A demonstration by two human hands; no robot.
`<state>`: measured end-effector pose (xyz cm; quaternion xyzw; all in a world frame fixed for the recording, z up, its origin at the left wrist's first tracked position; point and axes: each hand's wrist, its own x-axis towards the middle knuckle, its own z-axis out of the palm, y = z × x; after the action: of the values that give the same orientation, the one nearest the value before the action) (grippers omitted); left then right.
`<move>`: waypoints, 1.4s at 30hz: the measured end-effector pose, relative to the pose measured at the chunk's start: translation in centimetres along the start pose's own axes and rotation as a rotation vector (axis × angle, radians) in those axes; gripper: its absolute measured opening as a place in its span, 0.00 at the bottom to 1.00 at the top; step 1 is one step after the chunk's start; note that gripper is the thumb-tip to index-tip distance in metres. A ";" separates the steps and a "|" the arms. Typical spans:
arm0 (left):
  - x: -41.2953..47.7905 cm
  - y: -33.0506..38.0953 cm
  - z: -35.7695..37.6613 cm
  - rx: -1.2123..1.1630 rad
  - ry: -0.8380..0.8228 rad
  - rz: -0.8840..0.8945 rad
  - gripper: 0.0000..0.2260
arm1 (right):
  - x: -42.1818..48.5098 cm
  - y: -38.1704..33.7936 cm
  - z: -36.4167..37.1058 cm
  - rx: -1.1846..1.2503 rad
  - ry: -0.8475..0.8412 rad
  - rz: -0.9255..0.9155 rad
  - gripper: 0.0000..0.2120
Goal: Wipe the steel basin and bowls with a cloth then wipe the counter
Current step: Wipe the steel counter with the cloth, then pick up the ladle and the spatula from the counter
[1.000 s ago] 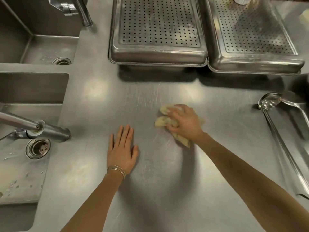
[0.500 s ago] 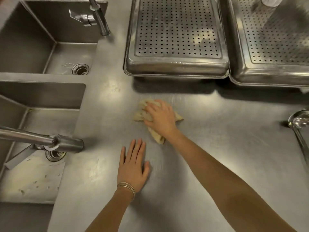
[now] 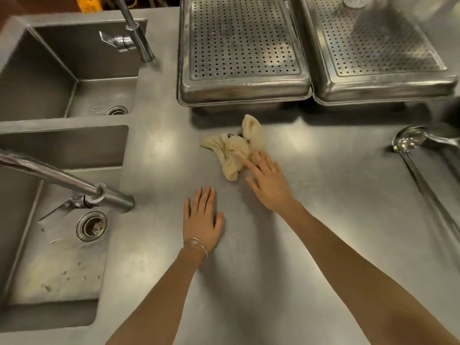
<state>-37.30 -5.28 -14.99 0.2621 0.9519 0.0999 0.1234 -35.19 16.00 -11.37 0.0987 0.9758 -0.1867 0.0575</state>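
Observation:
A crumpled beige cloth (image 3: 234,148) lies on the steel counter (image 3: 311,220), just in front of the perforated trays. My right hand (image 3: 267,181) is open with fingers spread, its fingertips resting on the cloth's near edge and not gripping it. Flat on the counter, palm down, my left hand (image 3: 201,219) holds nothing; thin bangles circle its wrist. Two steel sink basins sit at the left: the far basin (image 3: 74,78) and the near basin (image 3: 59,245), which has specks of debris on its floor.
Two upturned perforated steel trays (image 3: 244,58) (image 3: 378,53) stand at the back of the counter. A long-handled ladle (image 3: 408,143) lies at the right edge. One faucet (image 3: 67,180) reaches over the near basin, another faucet (image 3: 134,33) stands by the far basin.
My right hand has let go of the cloth and drawn back with fingers spread. The cloth now lies bunched nearer the trays. The left hand stays flat on the counter.

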 end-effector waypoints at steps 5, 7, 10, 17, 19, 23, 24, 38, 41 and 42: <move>-0.2 1.0 -4.9 0.145 -0.330 0.106 0.27 | -10.0 -0.1 -4.1 -0.039 -0.055 0.148 0.24; -1.5 2.4 -7.3 0.152 -0.331 0.141 0.24 | -14.0 -0.3 -5.3 -0.105 -0.030 0.176 0.23; -4.6 5.0 -10.2 0.182 -0.142 0.248 0.27 | -19.5 -0.7 -7.3 -0.182 0.132 0.224 0.26; -12.7 11.4 -12.1 0.040 0.202 0.599 0.24 | -30.6 -2.0 -9.5 -0.236 0.482 0.312 0.24; -14.7 12.8 -11.7 0.045 0.195 0.652 0.25 | -33.2 -2.1 -8.8 -0.227 0.539 0.306 0.24; -17.7 15.8 -10.1 0.104 0.139 0.745 0.25 | -37.8 -1.1 -7.5 -0.205 0.581 0.304 0.24; -18.3 16.7 -9.7 0.113 0.131 0.763 0.26 | -38.9 -0.5 -7.2 -0.201 0.570 0.311 0.24; -24.7 35.8 -2.9 0.090 0.171 0.736 0.26 | -52.9 16.1 -12.4 -0.270 0.419 0.257 0.25; -25.3 38.8 -1.9 0.082 0.168 0.696 0.25 | -54.1 19.6 -14.2 -0.259 0.422 0.245 0.25; -25.2 39.6 -1.6 0.086 0.160 0.685 0.25 | -54.3 20.6 -14.5 -0.250 0.418 0.248 0.25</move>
<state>2.00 14.75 1.21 0.5625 0.8187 0.1157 -0.0034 20.98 30.89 2.85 0.2458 0.9624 -0.0319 -0.1110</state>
